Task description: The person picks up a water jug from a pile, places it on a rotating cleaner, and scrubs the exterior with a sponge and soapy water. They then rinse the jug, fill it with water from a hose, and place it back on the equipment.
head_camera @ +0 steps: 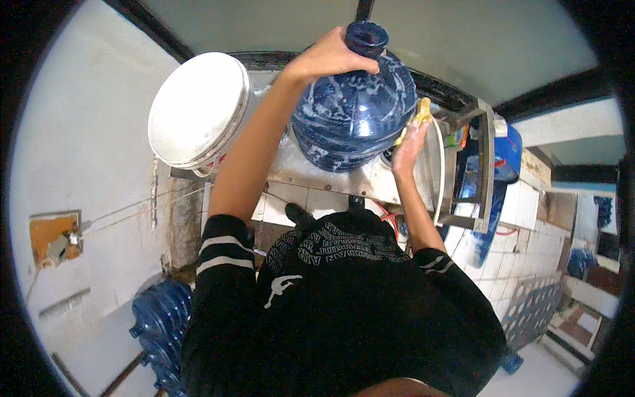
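A large blue plastic water jug point(354, 116) stands in front of me, its sides streaked with white suds. Around the base of its neck point(367, 39) my left hand point(335, 57) is closed, thumb towards me. My right hand point(412, 141) holds a yellow sponge or cloth point(422, 111) against the jug's right side. The far side of the jug and part of the sponge are hidden. Under the jug is a wet, pale worktop point(292, 166) with bolts along its front edge.
A white lidded bucket point(198, 109) stands left of the jug. At right are a white hose point(440, 168), a metal frame point(485, 173) and a blue container point(511, 151). Several blue jugs point(161, 317) are stacked at lower left. A wall outlet with wires point(57, 243) is at left.
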The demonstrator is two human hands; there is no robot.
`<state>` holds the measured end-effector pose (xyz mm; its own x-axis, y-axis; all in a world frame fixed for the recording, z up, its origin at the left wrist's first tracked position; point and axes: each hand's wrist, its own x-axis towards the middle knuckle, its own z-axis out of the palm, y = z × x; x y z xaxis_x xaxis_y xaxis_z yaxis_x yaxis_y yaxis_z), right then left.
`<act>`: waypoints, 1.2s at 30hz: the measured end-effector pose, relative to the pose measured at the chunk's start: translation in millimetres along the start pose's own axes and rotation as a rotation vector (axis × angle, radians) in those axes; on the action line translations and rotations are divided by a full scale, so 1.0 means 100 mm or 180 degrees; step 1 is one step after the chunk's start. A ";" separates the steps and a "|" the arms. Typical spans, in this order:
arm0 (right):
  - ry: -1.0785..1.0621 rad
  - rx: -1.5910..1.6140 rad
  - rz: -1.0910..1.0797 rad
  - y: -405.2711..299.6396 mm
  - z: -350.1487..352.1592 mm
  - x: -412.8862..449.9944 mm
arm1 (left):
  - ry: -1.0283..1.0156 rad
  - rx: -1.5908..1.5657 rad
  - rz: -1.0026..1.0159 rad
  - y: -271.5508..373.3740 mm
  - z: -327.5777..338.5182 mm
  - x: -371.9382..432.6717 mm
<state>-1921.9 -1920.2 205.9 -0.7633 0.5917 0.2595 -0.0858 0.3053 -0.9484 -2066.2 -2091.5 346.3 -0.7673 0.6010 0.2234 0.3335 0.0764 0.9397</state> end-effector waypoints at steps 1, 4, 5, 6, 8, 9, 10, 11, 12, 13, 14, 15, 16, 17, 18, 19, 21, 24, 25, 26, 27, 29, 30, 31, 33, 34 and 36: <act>-0.0149 0.0741 0.0358 0.08 0.01 0.16 | 0.0153 -0.0420 0.0142 0.07 0.07 -0.03; -0.0654 0.2395 0.1254 0.22 0.04 0.60 | 0.1237 0.0125 0.0445 0.16 0.29 -0.09; -0.0756 0.2362 0.1226 0.19 0.10 0.72 | 0.1536 0.0348 0.0579 0.16 0.36 -0.11; -0.0873 0.2323 0.1235 0.13 0.15 0.79 | 0.1885 0.0454 0.0529 0.23 0.45 -0.17; -0.1216 0.1909 0.0926 0.18 0.22 0.92 | 0.2493 0.0939 0.0447 0.37 0.54 -0.43; -0.1217 0.1616 0.0654 0.01 0.27 0.84 | 0.2683 0.1030 0.0441 0.32 0.49 -0.61; -0.1541 0.1581 0.0348 -0.23 0.18 0.78 | 0.3139 0.0533 0.0412 0.39 0.55 -0.75; -0.1849 0.1551 0.0031 -0.41 0.07 0.65 | 0.3576 0.0023 0.0407 0.48 0.63 -0.91; -0.1612 0.1366 -0.0427 -0.50 0.04 0.40 | 0.4042 -0.0168 0.0466 0.52 0.64 -1.08; -0.1338 0.1147 -0.0910 -0.59 -0.01 0.17 | 0.4492 -0.0423 0.0557 0.50 0.64 -1.21; -0.1486 0.0886 -0.1475 -0.66 -0.11 -0.04 | 0.4943 -0.0921 0.0621 0.46 0.67 -1.38; -0.1600 0.0619 -0.2054 -0.74 -0.24 -0.22 | 0.5188 -0.1033 0.0579 0.33 0.68 -1.61; -0.1839 0.0416 -0.2199 -0.73 -0.36 -0.45 | 0.5410 -0.1137 0.0527 0.25 0.74 -1.75; -0.2083 0.0230 -0.2354 -0.71 -0.43 -0.61 | 0.5646 -0.1229 0.0488 0.19 0.81 -1.92; -0.2344 0.0333 -0.2488 -0.73 -0.45 -0.66 | 0.5769 -0.1330 0.0742 0.10 0.87 -2.19; -0.2576 0.0369 -0.2624 -0.73 -0.47 -0.69 | 0.5846 -0.1495 0.0982 0.08 0.94 -2.33; -0.2893 0.0392 -0.2674 -0.78 -0.45 -0.73 | 0.6030 -0.1616 0.0969 0.05 1.07 -2.55; -0.3226 0.0377 -0.2486 -1.11 0.03 -0.60 | 0.6209 -0.1582 0.1095 -0.05 1.21 -2.87; -0.3421 0.0363 -0.2418 -1.20 0.26 -0.54 | 0.6128 -0.1649 0.1238 -0.08 1.25 -2.96; -0.3718 0.0207 -0.2427 -1.24 0.53 -0.51 | 0.6015 -0.1735 0.1362 -0.13 1.30 -3.05; -0.3996 0.0033 -0.2422 -1.26 0.84 -0.45 | 0.5882 -0.1832 0.1474 -0.16 1.34 -3.11; -0.5266 -0.0743 -0.3057 -1.29 1.55 -0.28 | 0.5804 -0.1869 0.1558 -0.11 1.40 -2.98; -0.5802 -0.1030 -0.3283 -1.28 1.83 -0.27 | 0.5981 -0.1701 0.1539 -0.06 1.43 -2.91; -0.5981 -0.1209 -0.3388 -1.27 2.01 -0.29 | 0.6115 -0.1548 0.1559 -0.05 1.39 -2.85; -0.5866 -0.1347 -0.3677 -1.33 1.92 -0.42 | 0.6448 -0.1315 0.1498 -0.19 1.38 -3.00; -0.5496 -0.1351 -0.3843 -1.42 1.59 -0.45 | 0.6615 -0.1354 0.1439 -0.21 1.35 -3.05; -0.3878 -0.0214 -0.3061 -1.36 0.75 -0.66 | 0.6876 -0.1097 0.1002 -0.21 1.35 -3.11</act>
<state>-1907.7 -2056.9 304.4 -0.4832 -0.7722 0.4125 -0.8289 0.2519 -0.4994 -1760.7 -2172.3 222.2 -0.0643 -0.9974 -0.0335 0.6374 -0.0669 0.7676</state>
